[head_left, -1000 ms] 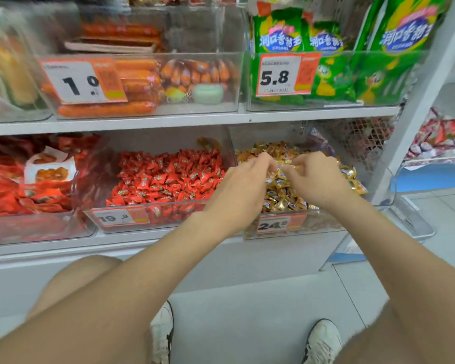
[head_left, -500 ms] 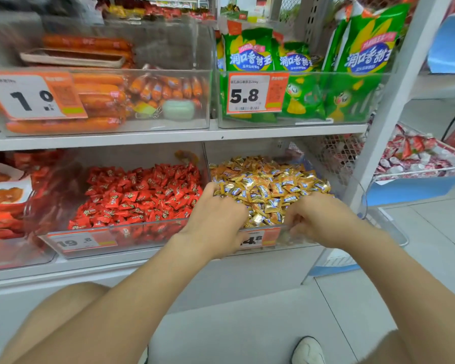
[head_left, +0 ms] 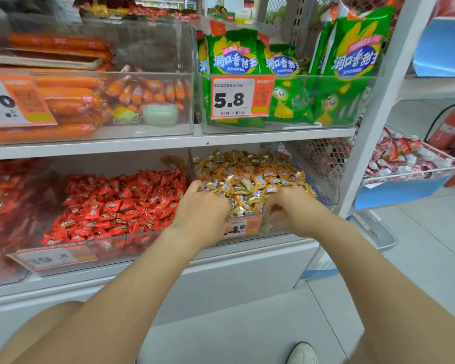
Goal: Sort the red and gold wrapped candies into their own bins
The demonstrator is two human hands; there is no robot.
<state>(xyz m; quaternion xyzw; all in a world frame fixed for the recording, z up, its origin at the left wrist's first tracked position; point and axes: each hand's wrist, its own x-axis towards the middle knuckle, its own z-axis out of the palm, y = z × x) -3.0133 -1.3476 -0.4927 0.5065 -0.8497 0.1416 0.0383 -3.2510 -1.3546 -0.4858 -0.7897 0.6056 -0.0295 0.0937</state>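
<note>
While the person crouches before a white shop shelf, the head view shows both bare arms reaching into the clear bin [head_left: 323, 190] on the right of the lower shelf, which is heaped with gold wrapped candies [head_left: 250, 177]. The left hand [head_left: 202, 211] lies knuckles-up at the bin's front left corner, fingers curled down into the gold pile. The right hand [head_left: 292, 208] sits at the front wall, fingers bent among the wrappers. Whether either hand grips a candy cannot be told, since the fingertips are buried. Just beside it on the left, a second clear bin [head_left: 132, 245] holds the red wrapped candies [head_left: 121, 203], with a blurred price tag [head_left: 55, 258] on its front. On the shelf above stand orange sausages [head_left: 69, 101] and green snack bags [head_left: 286, 64] behind a 5.8 price tag [head_left: 234, 98]. To the right, a wire basket [head_left: 410, 177] holds red-and-white sweets. A white shoe [head_left: 302, 353] shows on the floor.
</note>
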